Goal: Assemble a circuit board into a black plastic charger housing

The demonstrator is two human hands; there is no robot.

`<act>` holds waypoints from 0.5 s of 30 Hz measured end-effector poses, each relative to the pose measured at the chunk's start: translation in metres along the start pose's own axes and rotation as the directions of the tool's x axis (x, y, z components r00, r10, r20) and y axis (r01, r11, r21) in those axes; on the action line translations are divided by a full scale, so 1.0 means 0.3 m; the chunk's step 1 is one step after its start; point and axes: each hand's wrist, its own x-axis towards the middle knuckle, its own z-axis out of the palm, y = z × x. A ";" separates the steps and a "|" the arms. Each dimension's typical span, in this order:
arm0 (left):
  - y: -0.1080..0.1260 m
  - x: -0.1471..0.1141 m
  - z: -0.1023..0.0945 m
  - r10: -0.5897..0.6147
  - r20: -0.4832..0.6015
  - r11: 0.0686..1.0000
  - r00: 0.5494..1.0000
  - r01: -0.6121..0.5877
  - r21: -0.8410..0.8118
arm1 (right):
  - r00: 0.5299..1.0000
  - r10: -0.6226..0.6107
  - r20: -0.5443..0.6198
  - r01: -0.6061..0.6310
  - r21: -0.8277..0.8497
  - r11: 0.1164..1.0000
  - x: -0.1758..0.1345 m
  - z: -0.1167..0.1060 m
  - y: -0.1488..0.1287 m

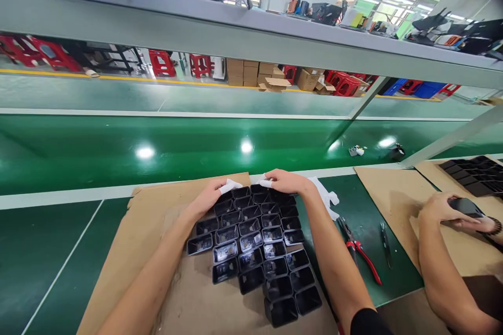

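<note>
A block of small black open-topped plastic boxes (pixel 251 241) lies in uneven, stepped rows on a sheet of brown cardboard (pixel 188 303). At its far left corner, my left hand (pixel 209 197) is closed against the boxes, with a white covering on a finger. My right hand (pixel 288 181) curls around the far edge from the right, also with white on its fingers. Both hands grip the farthest row, and some fingertips are hidden behind it. Right of the block, near my right forearm, are red-handled pliers (pixel 359 248) and a crumpled white cloth or glove (pixel 325 196).
A slim dark hand tool (pixel 385 245) lies on the green tabletop (pixel 396 277). At right, a co-worker's hands (pixel 448 212) hold a black box beside another block of black boxes (pixel 473 175) on cardboard. A grey shelf beam (pixel 236 31) crosses above the table.
</note>
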 end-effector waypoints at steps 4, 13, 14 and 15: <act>-0.002 0.007 -0.007 0.009 -0.001 1.000 1.000 -0.009 -0.014 | 0.999 -0.031 -0.032 0.032 0.037 0.999 -0.015 -0.013 -0.025; 0.004 0.037 0.005 0.055 0.016 0.994 0.998 -0.053 -0.098 | 0.757 -0.173 -0.630 0.331 0.141 0.933 -0.442 0.022 -0.092; 0.013 0.038 0.001 0.052 0.003 0.990 0.999 -0.052 -0.129 | 0.734 -0.156 -0.661 0.322 0.136 0.937 -0.503 0.067 -0.064; 0.024 0.036 -0.007 0.054 -0.019 0.985 0.998 -0.057 -0.163 | 0.712 -0.139 -0.688 0.316 0.136 0.939 -0.559 0.123 -0.025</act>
